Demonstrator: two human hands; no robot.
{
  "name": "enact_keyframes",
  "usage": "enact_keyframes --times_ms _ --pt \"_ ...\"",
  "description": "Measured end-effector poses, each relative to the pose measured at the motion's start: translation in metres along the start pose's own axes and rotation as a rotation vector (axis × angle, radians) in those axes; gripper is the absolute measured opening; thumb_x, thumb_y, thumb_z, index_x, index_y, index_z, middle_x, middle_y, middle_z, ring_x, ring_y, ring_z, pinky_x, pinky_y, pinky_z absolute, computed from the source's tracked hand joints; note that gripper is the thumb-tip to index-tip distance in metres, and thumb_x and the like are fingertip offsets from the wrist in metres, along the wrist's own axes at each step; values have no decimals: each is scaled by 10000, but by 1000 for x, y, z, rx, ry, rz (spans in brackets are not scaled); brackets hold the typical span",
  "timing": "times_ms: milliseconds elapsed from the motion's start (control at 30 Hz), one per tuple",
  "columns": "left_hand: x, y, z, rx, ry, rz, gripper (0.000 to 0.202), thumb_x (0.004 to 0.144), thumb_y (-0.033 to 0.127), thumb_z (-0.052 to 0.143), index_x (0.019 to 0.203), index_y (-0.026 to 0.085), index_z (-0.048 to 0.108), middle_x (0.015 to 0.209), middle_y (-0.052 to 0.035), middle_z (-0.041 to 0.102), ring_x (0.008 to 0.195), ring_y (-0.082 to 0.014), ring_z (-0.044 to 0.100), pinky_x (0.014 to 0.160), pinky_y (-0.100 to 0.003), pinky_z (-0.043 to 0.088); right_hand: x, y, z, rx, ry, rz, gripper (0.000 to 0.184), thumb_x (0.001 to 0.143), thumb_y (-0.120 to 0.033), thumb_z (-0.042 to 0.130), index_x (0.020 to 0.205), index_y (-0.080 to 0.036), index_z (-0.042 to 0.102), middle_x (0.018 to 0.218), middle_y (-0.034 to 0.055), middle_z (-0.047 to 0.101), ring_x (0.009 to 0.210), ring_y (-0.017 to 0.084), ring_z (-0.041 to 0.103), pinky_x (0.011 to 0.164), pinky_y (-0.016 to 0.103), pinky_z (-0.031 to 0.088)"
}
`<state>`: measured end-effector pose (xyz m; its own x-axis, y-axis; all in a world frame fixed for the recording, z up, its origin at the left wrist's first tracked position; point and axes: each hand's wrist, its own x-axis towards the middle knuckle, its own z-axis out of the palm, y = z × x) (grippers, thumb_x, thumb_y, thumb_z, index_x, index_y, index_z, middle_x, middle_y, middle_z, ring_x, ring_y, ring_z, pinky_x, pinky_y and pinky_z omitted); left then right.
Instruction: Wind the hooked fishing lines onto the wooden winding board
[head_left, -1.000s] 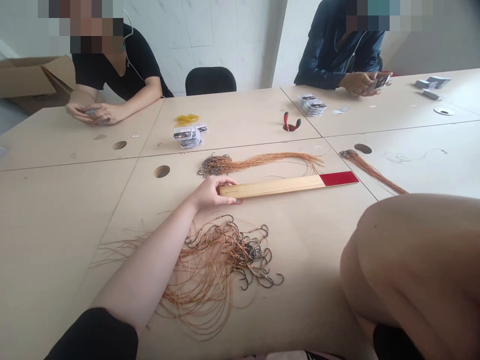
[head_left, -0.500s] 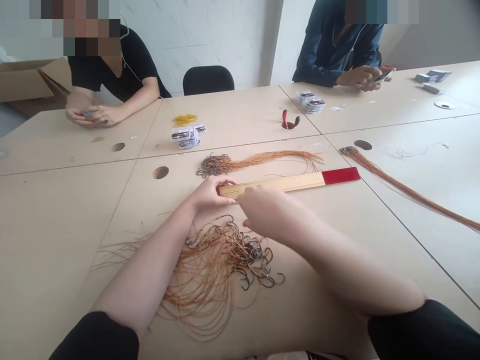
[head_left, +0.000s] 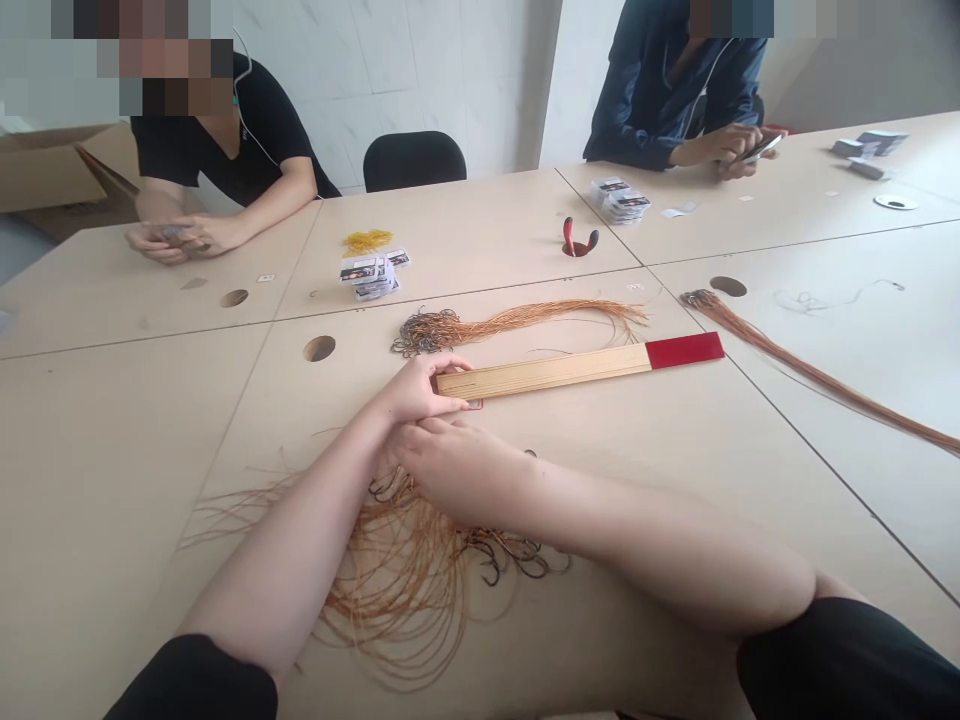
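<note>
My left hand [head_left: 412, 390] grips the near end of a flat wooden slat [head_left: 547, 373], which has a red-tipped far end [head_left: 685, 350]. My right hand [head_left: 450, 470] lies across the tangle of snelled fishing hooks with orange lines [head_left: 405, 570], just below my left wrist. Its palm side and the pile's middle are hidden. Beyond the slat lies a combed bundle of hooks and lines [head_left: 480, 325].
Another orange bundle [head_left: 795, 360] stretches right across the table. Farther off are stacked hook packets [head_left: 367, 275], yellow rubber bands [head_left: 367, 240] and red-handled pliers [head_left: 577, 237]. Two seated co-workers handle small items. The table [head_left: 97, 480] has round grommet holes.
My right hand has moved back from the slat's edge, down and left over the hook pile, now covering its middle. My left hand stays on the slat, which has barely moved.
</note>
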<state>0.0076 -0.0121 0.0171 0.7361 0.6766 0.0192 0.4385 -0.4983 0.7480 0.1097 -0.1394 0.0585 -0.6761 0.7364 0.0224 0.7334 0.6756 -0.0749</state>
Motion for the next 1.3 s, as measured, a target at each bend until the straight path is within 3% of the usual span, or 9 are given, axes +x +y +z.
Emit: enact_keyframes --times_ms 100,300,533,633,733,833,933,1067,1300 --pt "-2 6 0 17 0 7 466 625 362 719 1046 200 603 1016 -29 622 859 -174 590 741 -283 492 0 -12 10 34 90 -48 379 876 -141 371 1227 -73 495 1342 163 439 1187 244 452 857 373 490" --pt "-2 6 -1 -11 -11 7 494 616 368 734 1054 192 590 1008 -37 622 887 -185 590 755 -289 491 5 -18 32 33 110 -52 479 895 -164 336 1355 -36 360 1458 139 300 1306 262 338 958 411 441" --pt "-2 4 -3 19 -30 13 457 638 340 708 1059 202 597 961 -24 618 813 -162 580 688 -261 477 3 -18 22 119 -38 -59 522 935 -315 361 1393 -69 313 1468 134 271 1330 269 300 991 458 404" --pt "-2 3 -3 50 -31 0 475 629 359 710 1064 202 603 915 -22 616 778 -160 572 653 -255 466 1 -20 22 141 -39 -60 567 921 -394 413 1389 -87 326 1455 151 296 1330 277 299 1013 484 367" --pt "-2 3 -3 58 -29 -18 486 624 363 713 1069 204 600 906 -16 615 761 -155 571 643 -251 463 1 -22 23 107 -26 -60 539 921 -355 412 1381 -86 334 1450 160 303 1316 279 320 988 478 388" --pt "-1 3 -3 25 -31 5 464 630 348 711 1055 201 597 950 -16 621 805 -159 583 684 -255 473 2 -24 21 44 14 -36 402 905 -194 382 1283 -75 448 1331 191 455 1177 273 478 836 437 482" --pt "-1 2 -1 6 -14 30 473 615 365 726 1038 198 597 1001 -25 626 865 -175 588 728 -270 482 5 -23 17 5 25 10 264 844 -93 406 1036 -97 588 1024 147 618 850 242 609 633 385 506" --pt "0 1 1 63 25 20 506 596 397 739 1044 204 604 1009 -30 638 865 -184 588 721 -283 480 8 -18 13 72 43 9 161 801 -76 476 864 -137 612 852 80 618 726 194 595 584 329 496" --pt "0 2 1 69 27 14 510 588 430 742 1022 200 607 1003 -26 643 826 -175 593 681 -270 479 8 -13 5 59 -14 -35 176 760 -25 465 751 -145 594 797 74 601 687 180 577 559 309 486"
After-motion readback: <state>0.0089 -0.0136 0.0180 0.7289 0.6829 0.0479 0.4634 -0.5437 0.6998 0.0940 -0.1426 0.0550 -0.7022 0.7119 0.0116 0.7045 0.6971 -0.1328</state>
